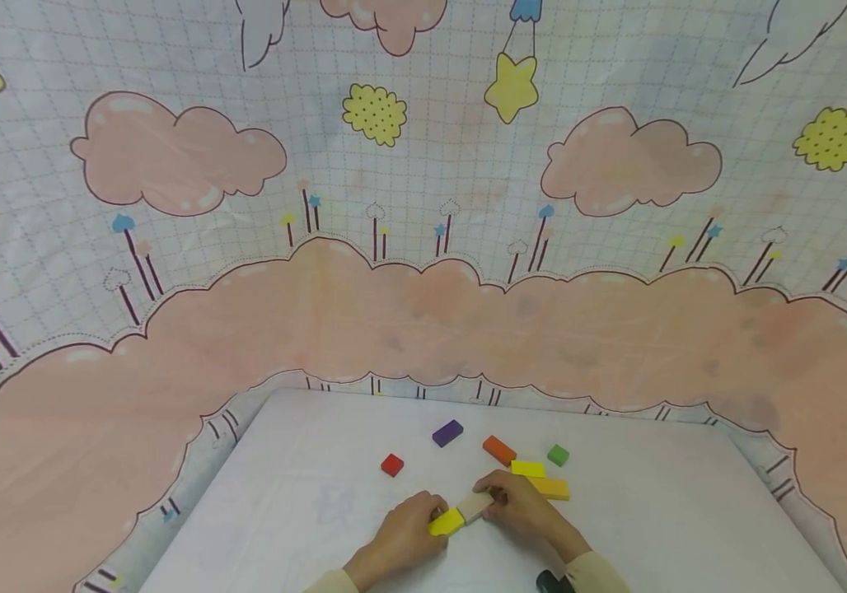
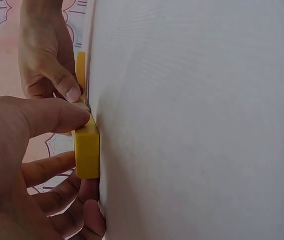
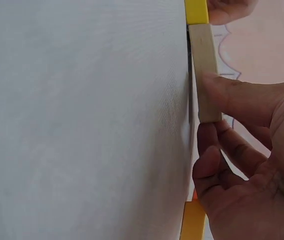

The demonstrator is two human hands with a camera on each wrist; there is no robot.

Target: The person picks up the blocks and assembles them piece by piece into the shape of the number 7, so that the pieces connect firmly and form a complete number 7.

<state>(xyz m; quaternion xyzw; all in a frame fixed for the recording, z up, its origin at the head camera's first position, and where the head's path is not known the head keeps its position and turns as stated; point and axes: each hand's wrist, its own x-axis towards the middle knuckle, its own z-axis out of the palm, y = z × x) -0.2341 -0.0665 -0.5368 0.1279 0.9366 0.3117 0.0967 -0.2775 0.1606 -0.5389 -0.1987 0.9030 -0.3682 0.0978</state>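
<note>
In the head view, my left hand (image 1: 407, 529) pinches a yellow block (image 1: 446, 522) by its near end; the left wrist view shows the thumb along one side of this yellow block (image 2: 87, 154). My right hand (image 1: 521, 504) pinches a plain wooden block (image 1: 474, 506) between thumb and fingers. End to end, the two blocks meet in one slanting line low over the white table. Seen from the right wrist, the wooden block (image 3: 205, 75) touches the yellow one, and a thin gap shows between it and the tabletop.
Beyond the hands lie a red block (image 1: 392, 465), a purple block (image 1: 448, 433), an orange block (image 1: 499, 450) and a green block (image 1: 559, 455). Beside my right hand are another yellow block (image 1: 527, 469) and an amber block (image 1: 553, 489). Patterned cloth (image 1: 423, 321) hangs behind the table (image 1: 305, 469).
</note>
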